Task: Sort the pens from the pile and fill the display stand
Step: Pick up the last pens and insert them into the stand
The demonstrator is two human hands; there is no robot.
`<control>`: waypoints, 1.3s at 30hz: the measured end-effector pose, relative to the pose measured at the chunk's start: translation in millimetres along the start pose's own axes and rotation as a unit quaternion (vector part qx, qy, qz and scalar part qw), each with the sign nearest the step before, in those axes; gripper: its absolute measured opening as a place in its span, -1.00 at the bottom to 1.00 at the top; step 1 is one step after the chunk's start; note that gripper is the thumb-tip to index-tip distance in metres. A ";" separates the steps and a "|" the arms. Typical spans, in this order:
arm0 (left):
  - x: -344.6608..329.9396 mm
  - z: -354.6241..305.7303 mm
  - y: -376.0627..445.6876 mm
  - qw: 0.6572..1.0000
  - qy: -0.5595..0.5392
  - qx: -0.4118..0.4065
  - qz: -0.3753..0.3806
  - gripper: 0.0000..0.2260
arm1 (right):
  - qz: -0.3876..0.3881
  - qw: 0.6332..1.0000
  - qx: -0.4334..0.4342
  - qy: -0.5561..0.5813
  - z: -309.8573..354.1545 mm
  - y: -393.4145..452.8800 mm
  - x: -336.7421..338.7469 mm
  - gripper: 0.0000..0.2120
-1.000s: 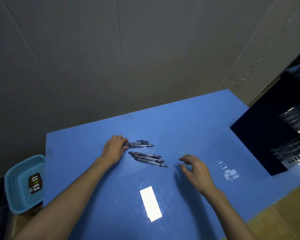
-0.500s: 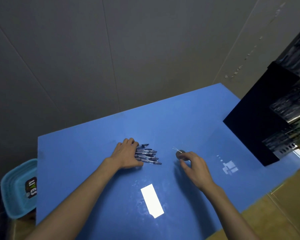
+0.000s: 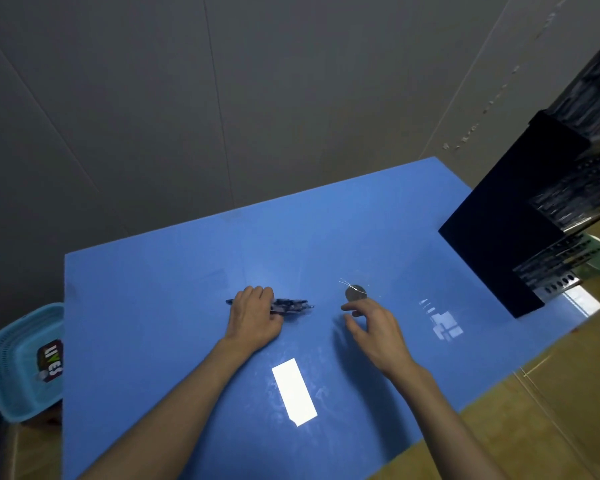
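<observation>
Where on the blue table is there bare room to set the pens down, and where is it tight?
Bare: the far strip of the blue table beyond both hands, and the left part between the turquoise basket and the left hand. Tight: between the pens, the small round thing and the right hand. The display stand borders the right edge.

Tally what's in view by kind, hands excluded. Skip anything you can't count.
Table: 1
Display stand: 1
Basket: 1
Small round object: 1
Pen bundle: 1, gripped by the left hand; individual pens too blurred to count
Total: 5
</observation>
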State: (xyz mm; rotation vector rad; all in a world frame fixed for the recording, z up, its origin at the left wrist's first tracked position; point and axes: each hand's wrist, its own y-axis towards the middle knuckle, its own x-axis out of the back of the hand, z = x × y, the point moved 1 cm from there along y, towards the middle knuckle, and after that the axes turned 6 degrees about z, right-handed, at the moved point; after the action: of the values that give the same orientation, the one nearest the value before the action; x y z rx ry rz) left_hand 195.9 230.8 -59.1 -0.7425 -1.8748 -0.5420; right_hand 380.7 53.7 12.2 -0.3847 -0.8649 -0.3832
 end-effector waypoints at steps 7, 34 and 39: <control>11.2 4.3 -22.4 0.995 -0.067 0.074 -0.004 -0.82 | 0.001 1.000 0.019 0.002 16.2 -9.0 -17.4 -0.81; 31.9 -5.9 -44.2 0.873 -0.420 0.209 -0.134 -0.70 | -0.028 1.000 0.014 -0.001 28.4 -46.4 -28.8 -0.83; 49.5 -39.2 -44.4 0.868 -0.459 0.186 -0.041 -0.60 | -0.075 0.997 -0.014 0.024 29.4 -59.0 3.5 -0.83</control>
State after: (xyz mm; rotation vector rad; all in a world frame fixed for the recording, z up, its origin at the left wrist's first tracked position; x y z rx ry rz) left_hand 174.7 185.9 0.0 -0.7124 -2.7882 0.2043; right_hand 335.6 16.0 42.3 -0.3365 -0.8454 -0.5422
